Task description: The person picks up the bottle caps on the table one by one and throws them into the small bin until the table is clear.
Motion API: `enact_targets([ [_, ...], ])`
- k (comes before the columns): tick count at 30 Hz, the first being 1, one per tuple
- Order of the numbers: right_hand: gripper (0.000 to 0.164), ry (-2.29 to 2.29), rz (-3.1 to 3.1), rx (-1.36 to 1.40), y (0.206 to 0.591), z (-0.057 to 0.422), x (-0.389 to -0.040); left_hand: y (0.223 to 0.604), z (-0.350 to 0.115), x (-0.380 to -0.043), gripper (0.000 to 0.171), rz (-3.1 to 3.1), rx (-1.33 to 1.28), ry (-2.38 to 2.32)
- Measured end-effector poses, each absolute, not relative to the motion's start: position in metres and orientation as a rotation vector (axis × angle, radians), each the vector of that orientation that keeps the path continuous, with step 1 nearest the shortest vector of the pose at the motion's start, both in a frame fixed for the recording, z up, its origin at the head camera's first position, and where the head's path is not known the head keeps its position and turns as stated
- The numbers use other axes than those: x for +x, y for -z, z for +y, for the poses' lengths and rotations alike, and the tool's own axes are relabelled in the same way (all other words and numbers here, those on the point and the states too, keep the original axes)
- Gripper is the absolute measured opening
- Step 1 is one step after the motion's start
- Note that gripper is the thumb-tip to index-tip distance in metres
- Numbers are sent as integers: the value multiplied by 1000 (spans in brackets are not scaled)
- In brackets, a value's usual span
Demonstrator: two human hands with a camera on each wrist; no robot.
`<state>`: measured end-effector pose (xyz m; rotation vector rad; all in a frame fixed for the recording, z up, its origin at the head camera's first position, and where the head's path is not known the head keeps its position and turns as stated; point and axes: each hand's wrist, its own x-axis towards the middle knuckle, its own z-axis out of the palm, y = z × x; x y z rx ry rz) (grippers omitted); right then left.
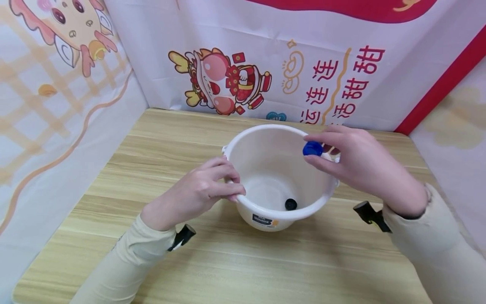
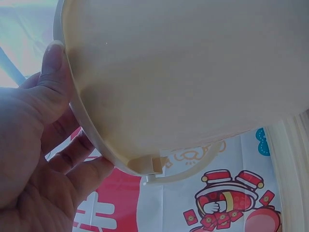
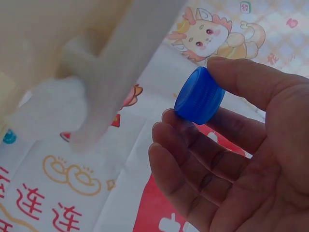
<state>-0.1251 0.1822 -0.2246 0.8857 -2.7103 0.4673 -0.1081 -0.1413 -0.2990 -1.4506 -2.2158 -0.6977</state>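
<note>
A white plastic bucket (image 1: 279,154) stands upright on the wooden table, its mouth facing up. My left hand (image 1: 206,183) grips its rim on the left side, with thumb and fingers on either side of the edge. Between thumb and index finger, my right hand (image 1: 357,154) pinches a blue bottle cap (image 3: 200,96) by its sides. In the head view the blue cap (image 1: 313,148) overlaps the bucket's right rim. A small black round cap (image 1: 290,204) lies on the bucket's floor, toward the near right.
The wooden table (image 1: 212,266) reaches back to a printed cloth (image 1: 152,38) hanging behind it, with another printed cloth (image 1: 110,122) along the left. The bucket's curved handle (image 2: 200,169) shows in the left wrist view. Black devices are strapped at both wrists.
</note>
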Motion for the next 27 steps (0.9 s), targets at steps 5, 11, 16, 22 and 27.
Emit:
enact_targets([
  [5, 38, -518, -2688, 970, 221, 169, -128, 299, -141, -108, 28, -2194, -1456, 702],
  [11, 40, -518, -2687, 1014, 225, 162, -131, 299, -141, -108, 26, -2202, -1460, 701],
  [16, 43, -515, -2724, 1026, 228, 160, -132, 300, -141, -108, 27, -2219, -1452, 705],
  [22, 50, -500, -2809, 996, 229, 159, -132, 299, -141, -107, 28, -2232, -1440, 710],
  [27, 44, -494, -2756, 987, 230, 161, -131, 299, -141, -106, 27, -2237, -1434, 708],
])
